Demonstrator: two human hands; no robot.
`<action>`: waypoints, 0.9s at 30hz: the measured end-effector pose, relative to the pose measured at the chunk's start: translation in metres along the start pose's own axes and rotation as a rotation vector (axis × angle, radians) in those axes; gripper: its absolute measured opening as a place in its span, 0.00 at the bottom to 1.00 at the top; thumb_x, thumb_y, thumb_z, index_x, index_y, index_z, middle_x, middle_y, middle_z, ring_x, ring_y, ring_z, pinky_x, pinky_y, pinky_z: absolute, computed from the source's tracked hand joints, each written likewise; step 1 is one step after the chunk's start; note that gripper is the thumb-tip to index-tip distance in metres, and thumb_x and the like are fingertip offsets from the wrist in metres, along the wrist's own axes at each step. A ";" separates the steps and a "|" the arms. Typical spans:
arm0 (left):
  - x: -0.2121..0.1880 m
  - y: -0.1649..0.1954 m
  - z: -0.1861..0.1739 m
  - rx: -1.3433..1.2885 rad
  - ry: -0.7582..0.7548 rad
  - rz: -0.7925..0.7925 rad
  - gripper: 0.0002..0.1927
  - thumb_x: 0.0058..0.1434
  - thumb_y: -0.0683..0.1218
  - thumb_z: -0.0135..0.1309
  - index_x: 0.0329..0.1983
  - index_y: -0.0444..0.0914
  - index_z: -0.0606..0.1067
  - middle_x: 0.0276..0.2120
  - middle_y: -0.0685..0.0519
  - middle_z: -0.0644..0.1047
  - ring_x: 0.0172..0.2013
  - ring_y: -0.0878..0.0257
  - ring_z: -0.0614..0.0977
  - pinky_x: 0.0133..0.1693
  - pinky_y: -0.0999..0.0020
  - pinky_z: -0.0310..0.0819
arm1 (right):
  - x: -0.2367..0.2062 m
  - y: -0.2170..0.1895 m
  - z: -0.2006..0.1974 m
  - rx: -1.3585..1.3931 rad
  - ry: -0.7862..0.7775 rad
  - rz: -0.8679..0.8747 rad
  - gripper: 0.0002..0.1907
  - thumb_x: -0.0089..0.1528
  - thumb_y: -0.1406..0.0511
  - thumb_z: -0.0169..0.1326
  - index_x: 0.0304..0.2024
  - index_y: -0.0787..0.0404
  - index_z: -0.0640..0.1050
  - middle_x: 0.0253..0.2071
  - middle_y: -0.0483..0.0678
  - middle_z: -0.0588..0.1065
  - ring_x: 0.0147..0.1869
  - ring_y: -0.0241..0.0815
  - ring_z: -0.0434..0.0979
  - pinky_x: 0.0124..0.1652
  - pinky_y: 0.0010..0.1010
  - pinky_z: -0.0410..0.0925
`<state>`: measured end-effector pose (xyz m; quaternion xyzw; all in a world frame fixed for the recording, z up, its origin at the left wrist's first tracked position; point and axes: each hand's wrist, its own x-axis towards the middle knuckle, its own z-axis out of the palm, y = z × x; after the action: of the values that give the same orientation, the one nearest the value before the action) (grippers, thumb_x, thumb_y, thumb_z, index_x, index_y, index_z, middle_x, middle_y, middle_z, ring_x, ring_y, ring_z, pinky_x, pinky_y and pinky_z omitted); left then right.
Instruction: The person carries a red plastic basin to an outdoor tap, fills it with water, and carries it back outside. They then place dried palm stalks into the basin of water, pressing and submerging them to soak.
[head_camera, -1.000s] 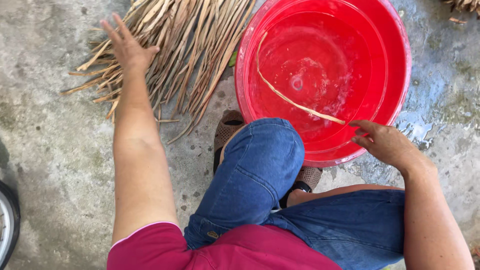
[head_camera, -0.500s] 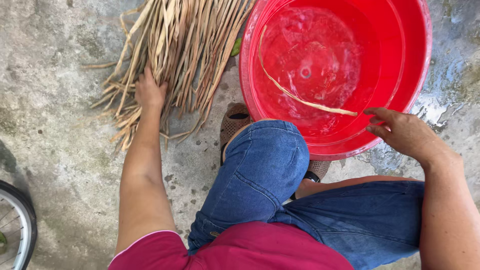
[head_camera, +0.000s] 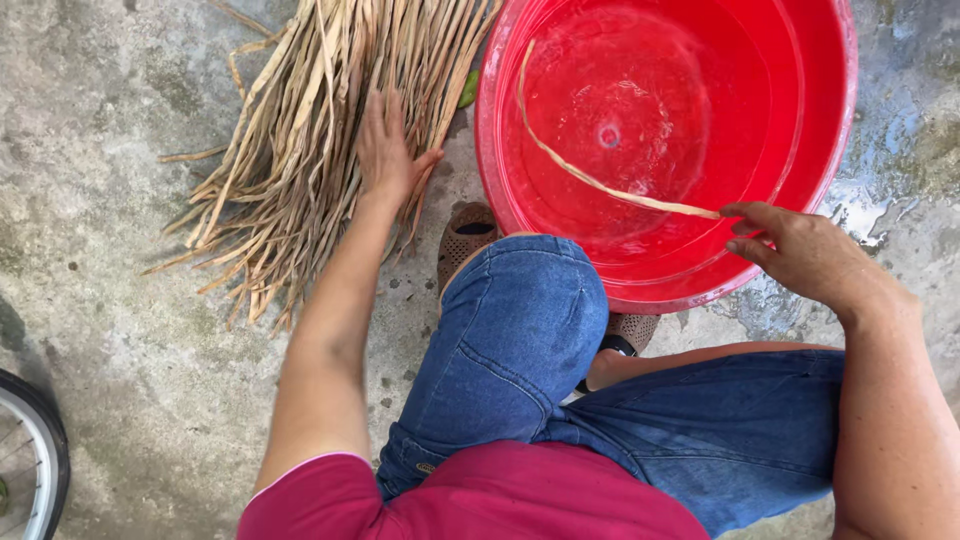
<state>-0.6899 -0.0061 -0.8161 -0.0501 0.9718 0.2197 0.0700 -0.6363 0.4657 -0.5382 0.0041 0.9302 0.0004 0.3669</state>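
One pale strip pinched in the right hand runs up-left across the basin; left hand lies flat on dry leaves

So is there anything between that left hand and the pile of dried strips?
Nothing visible: the left hand already rests flat on the pile of dried strips. The right hand pinches one strip trailing into the water of the red basin.

One camera only, worn on the person's head, looks almost straight down, close over the bent knees. It takes in the concrete floor from the pile of dry leaf strips at the top left across to the red basin at the top right, both forearms entering from the bottom edge.
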 end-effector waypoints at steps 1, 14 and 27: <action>0.009 0.009 0.000 0.034 -0.034 -0.084 0.69 0.44 0.66 0.75 0.74 0.41 0.41 0.72 0.33 0.48 0.72 0.36 0.55 0.60 0.39 0.56 | 0.000 -0.001 0.001 0.011 0.001 -0.002 0.26 0.65 0.55 0.52 0.66 0.46 0.72 0.45 0.53 0.83 0.49 0.56 0.83 0.50 0.47 0.74; -0.031 -0.008 0.018 0.020 0.075 -0.272 0.33 0.52 0.45 0.69 0.57 0.36 0.65 0.50 0.40 0.76 0.53 0.41 0.77 0.52 0.46 0.75 | 0.017 -0.004 0.009 0.106 0.044 -0.094 0.26 0.65 0.56 0.54 0.65 0.50 0.73 0.47 0.56 0.81 0.52 0.57 0.82 0.51 0.47 0.74; -0.192 -0.048 -0.031 0.170 -0.029 -0.260 0.48 0.47 0.58 0.72 0.66 0.38 0.63 0.61 0.37 0.68 0.56 0.39 0.70 0.54 0.43 0.65 | 0.025 -0.032 0.013 0.167 0.058 -0.256 0.25 0.65 0.55 0.55 0.64 0.54 0.73 0.50 0.57 0.80 0.53 0.58 0.81 0.52 0.47 0.73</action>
<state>-0.4985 -0.0495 -0.7782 -0.1664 0.9711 0.1263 0.1158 -0.6464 0.4342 -0.5649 -0.0842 0.9301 -0.1236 0.3354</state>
